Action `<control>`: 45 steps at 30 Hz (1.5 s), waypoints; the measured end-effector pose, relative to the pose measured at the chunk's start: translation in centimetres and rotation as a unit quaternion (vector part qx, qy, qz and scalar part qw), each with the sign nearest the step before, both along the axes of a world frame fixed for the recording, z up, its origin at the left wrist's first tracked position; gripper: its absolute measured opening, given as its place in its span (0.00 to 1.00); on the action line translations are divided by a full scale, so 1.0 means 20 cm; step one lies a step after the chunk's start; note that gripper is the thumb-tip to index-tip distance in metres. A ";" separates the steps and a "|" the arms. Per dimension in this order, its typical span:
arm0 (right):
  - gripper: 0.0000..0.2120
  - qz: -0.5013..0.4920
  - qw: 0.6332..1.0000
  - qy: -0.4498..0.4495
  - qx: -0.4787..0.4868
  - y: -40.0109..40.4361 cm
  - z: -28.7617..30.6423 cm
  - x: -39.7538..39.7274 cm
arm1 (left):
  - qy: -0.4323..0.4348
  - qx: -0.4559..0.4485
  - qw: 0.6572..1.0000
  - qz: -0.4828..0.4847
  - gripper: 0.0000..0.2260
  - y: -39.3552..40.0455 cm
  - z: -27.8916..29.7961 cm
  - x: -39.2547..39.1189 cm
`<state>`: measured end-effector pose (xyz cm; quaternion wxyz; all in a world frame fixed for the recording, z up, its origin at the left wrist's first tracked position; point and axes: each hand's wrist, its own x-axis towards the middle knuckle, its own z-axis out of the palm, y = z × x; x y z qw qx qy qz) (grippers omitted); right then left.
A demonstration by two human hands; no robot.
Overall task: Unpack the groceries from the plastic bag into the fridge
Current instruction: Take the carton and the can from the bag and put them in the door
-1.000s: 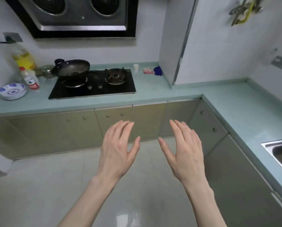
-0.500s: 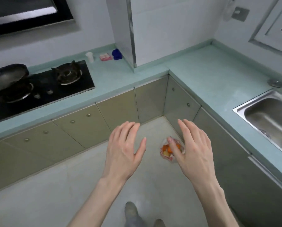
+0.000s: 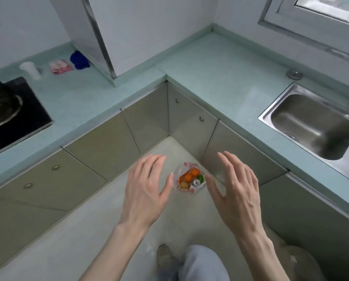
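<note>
Down on the floor in the corner where the cabinets meet, the plastic bag sits open-mouthed between the empty, spread left hand and right hand, so a one-sided lift could spill the fruit.

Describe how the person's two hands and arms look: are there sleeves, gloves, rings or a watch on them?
Both arms are bare up to the picture's lower edge; no sleeves show. The left hand and the right hand wear no gloves, and no ring, watch or bracelet is visible. The fingers are long and slender, with short, unpainted nails.
</note>
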<state>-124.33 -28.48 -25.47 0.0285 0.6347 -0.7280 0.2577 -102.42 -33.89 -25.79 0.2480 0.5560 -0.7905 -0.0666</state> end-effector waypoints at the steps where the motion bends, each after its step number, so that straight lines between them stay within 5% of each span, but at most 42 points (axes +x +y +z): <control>1: 0.27 -0.001 1.000 -0.001 0.009 -0.03 -0.05 0.00 | 0.000 0.010 1.000 -0.006 0.20 -0.04 -0.05 -0.01; 9: 0.26 0.000 0.998 -0.023 0.060 -0.32 -0.62 -0.04 | -0.009 0.066 0.997 -0.034 0.21 -0.44 -0.60 -0.11; 20: 0.29 -0.006 0.988 -0.046 0.147 -0.60 -1.75 -0.24 | -0.018 0.142 0.983 -0.117 0.21 -0.70 -1.72 -0.34; 38: 0.26 0.107 0.963 -0.037 0.245 -1.05 -3.17 -0.49 | 0.005 0.202 0.967 -0.153 0.15 -0.92 -3.30 -0.67; 45: 0.23 0.142 0.926 0.067 0.342 -1.12 -3.61 -0.53 | -0.002 0.242 0.952 -0.189 0.18 -0.95 -3.70 -0.78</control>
